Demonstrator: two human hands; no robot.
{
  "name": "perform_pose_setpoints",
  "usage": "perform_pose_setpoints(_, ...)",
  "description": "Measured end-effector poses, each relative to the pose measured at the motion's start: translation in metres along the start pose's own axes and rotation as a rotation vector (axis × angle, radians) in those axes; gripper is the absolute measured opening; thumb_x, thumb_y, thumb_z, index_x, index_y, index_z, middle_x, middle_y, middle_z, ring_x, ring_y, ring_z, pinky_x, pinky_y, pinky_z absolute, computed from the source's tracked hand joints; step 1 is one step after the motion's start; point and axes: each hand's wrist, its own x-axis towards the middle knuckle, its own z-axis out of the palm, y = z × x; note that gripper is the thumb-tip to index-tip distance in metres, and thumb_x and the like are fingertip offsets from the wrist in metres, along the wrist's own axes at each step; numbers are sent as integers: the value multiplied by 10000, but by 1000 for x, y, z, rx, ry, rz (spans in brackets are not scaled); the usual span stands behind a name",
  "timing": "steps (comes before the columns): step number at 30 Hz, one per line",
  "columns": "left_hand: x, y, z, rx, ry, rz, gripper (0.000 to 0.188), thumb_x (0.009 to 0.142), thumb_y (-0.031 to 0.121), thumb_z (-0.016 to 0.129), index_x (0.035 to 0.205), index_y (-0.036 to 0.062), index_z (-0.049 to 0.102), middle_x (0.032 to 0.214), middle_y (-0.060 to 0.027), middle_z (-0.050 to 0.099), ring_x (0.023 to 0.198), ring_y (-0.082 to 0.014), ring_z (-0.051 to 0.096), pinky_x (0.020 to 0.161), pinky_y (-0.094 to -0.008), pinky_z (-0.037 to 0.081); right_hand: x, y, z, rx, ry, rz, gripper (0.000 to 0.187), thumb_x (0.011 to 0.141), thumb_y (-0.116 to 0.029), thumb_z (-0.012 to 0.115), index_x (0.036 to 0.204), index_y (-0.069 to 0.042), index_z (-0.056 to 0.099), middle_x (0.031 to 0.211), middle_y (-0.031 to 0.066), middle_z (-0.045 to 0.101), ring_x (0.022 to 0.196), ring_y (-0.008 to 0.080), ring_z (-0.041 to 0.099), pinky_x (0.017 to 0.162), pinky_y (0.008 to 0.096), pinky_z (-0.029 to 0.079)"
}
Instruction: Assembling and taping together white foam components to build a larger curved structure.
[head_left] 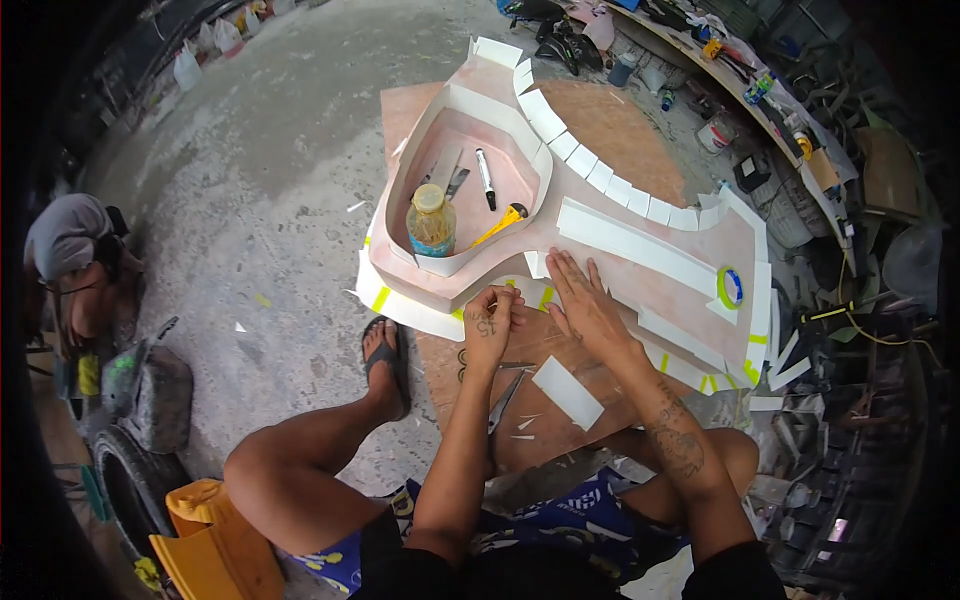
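A large pale pink moulded panel (632, 262) with white card strips along its edges lies in front of me. My right hand (585, 305) rests on its near edge with fingers stretched out, beside a small white card piece (537, 265). Just left of it, my left hand (492, 325) is closed in a pinch at the panel's near side; what its fingers hold is hidden. Yellow-green tape pieces (546, 298) stick along this side. In the panel's recess stand a jar (431, 222), a black-and-white marker (486, 180) and a yellow utility knife (500, 224).
A tape roll (731, 288) lies on the panel's right part. Scissors (505, 402) and a white card rectangle (568, 393) lie on the brown board (470, 440) nearer me. At far left another person (75, 255) crouches beside a tyre (135, 490). A cluttered bench (770, 120) runs along the right.
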Motion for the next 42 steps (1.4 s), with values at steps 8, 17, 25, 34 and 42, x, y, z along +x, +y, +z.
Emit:
perform_pose_setpoints(8, -46, 14, -29, 830, -47, 279, 229, 906, 157, 571, 912, -64, 628, 895, -182, 664, 743, -258, 646, 650, -335, 533, -9, -7, 12, 22, 51, 49, 696, 886, -192, 559, 1448, 62, 237, 1524, 222, 241, 1412, 364, 245, 1144, 542, 177)
perform_pose_setpoints(17, -105, -19, -77, 1381, -193, 400, 414, 810, 153, 620, 1136, -83, 525, 1161, -249, 496, 1027, -416, 510, 910, -461, 449, -8, -3, 15, 89, 63, -4, 583, 923, -161, 509, 1434, 32, 304, 1512, 190, 292, 1407, 338, 265, 1141, 547, 192)
perform_pose_setpoints(25, -137, -10, -66, 1458, -157, 382, 426, 812, 175, 623, 1125, -94, 522, 1171, -249, 478, 1075, -404, 482, 935, -435, 430, -13, 3, 25, 112, 134, -50, 558, 929, -153, 487, 1423, 44, 319, 1505, 194, 304, 1409, 331, 264, 1150, 518, 190)
perform_pose_setpoints(34, -195, -24, -60, 1543, -307, 174, 405, 777, 165, 659, 1067, -84, 522, 1083, -253, 506, 1034, -411, 498, 906, -423, 435, -14, 6, 27, 63, 140, -53, 557, 920, -125, 488, 1427, 39, 323, 1506, 176, 315, 1415, 322, 256, 1158, 498, 186)
perform_pose_setpoints(42, -209, -13, -62, 1455, -272, 205, 484, 777, 126, 664, 1180, -62, 471, 1111, -263, 480, 1015, -423, 490, 906, -454, 431, -16, 1, 16, 73, 172, -39, 533, 914, -115, 483, 1411, 28, 354, 1478, 187, 354, 1388, 338, 303, 1146, 505, 210)
